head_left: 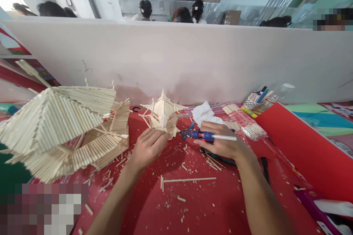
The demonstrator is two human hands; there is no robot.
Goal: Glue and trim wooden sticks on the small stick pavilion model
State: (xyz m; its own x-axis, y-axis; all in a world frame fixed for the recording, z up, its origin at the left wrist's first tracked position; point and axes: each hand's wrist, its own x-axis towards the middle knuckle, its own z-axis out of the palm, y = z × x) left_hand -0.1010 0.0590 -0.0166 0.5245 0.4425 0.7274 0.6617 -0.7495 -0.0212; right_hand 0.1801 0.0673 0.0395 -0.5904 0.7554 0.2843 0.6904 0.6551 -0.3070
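A small pavilion model (163,112) built of thin wooden sticks, with a pointed roof and upturned corners, stands on the red table. The fingers of my left hand (150,147) are closed at its lower front edge; their tips are partly hidden. In my right hand (222,139) is a blue hot glue gun (202,135), a clear glue stick (224,137) poking out of its rear. The gun's nozzle points left, close to the model's lower right corner. To the left stands a much larger stick pavilion (52,121) with tiered roofs.
Loose sticks (190,180) and wood crumbs litter the red table (193,209). Behind the glue gun lie a white tissue (204,112) and bagged sticks (245,121). A pen cup (252,101) and red board (306,150) are at right. A white partition (176,58) rises behind.
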